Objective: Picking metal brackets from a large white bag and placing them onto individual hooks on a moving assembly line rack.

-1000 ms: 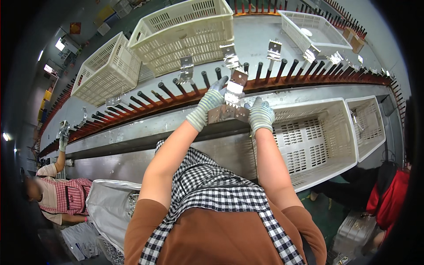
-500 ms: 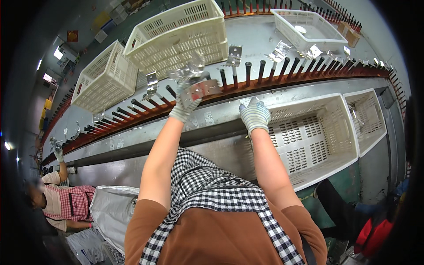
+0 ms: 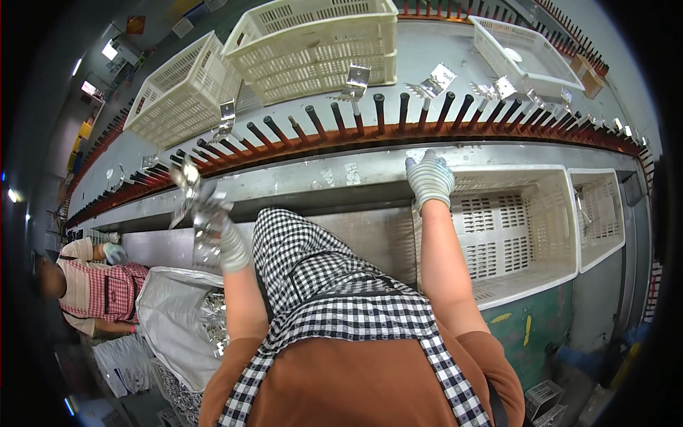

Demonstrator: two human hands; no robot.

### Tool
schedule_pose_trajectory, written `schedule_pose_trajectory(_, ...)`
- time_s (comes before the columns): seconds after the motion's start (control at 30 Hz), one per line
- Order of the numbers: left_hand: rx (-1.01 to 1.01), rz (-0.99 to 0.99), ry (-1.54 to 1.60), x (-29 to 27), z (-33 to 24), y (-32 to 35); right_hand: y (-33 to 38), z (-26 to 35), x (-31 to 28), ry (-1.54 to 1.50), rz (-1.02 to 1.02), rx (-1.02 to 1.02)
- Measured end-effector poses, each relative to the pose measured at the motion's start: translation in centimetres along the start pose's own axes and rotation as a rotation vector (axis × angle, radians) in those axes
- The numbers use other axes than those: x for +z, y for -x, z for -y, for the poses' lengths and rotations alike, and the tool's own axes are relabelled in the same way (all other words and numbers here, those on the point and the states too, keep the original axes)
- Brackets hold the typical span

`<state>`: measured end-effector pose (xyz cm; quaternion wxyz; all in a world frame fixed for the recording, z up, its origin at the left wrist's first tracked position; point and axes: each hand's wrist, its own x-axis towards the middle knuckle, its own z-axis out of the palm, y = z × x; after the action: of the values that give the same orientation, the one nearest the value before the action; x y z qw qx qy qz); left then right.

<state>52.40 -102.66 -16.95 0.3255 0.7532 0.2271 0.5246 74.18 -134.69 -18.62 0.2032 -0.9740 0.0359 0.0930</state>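
My left hand (image 3: 233,248), in a striped pale glove, is closed on several shiny bent metal brackets (image 3: 206,224). It is beside the apron at my left, over the near side of the steel bench; motion blurs the brackets. My right hand (image 3: 431,179), gloved the same way, rests on the steel ledge (image 3: 299,179), fingers apart and holding nothing I can see. It is next to the left end of a white plastic crate (image 3: 573,228). Beyond the ledge runs a row of black-tipped pegs (image 3: 313,121), some bearing similar metal brackets (image 3: 435,80).
Large cream crates (image 3: 313,53) stand behind the pegs, with a shallow white crate (image 3: 526,53) at far right. A smaller white crate (image 3: 597,213) adjoins the near one. At my left is a white sack (image 3: 171,306) with metal pieces inside. A co-worker (image 3: 99,285) is further left.
My left hand has moved from the pegs back and left with the metal brackets. My right hand stays on the ledge. The view has shifted, and the co-worker's hand has come down from the pegs.
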Motion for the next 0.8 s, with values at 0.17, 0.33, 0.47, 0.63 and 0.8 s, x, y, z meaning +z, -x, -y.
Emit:
schedule_pose_trajectory(0.17,-0.546,-0.415,0.477,-11.3,4.0,0.9,-0.4,0.3,0.4,0.132,0.043,0.030)
schedule_pose_trajectory(0.33,-1.010,-0.722,0.718,-26.0,14.9,4.0,-0.6,0.4,0.7,0.134,0.040,-0.037)
schedule_pose_trajectory(0.47,-1.206,-0.941,0.504,-27.3,14.7,6.4,-0.2,0.9,0.4,0.111,0.052,0.001)
schedule_pose_trajectory(0.63,-0.952,-0.721,0.669,-21.7,15.1,7.1,-1.0,0.1,1.2,0.136,0.027,-0.035)
schedule_pose_trajectory(0.8,-0.740,-0.302,0.700,-7.8,5.4,1.0,-0.6,0.0,0.8,0.134,0.029,-0.001)
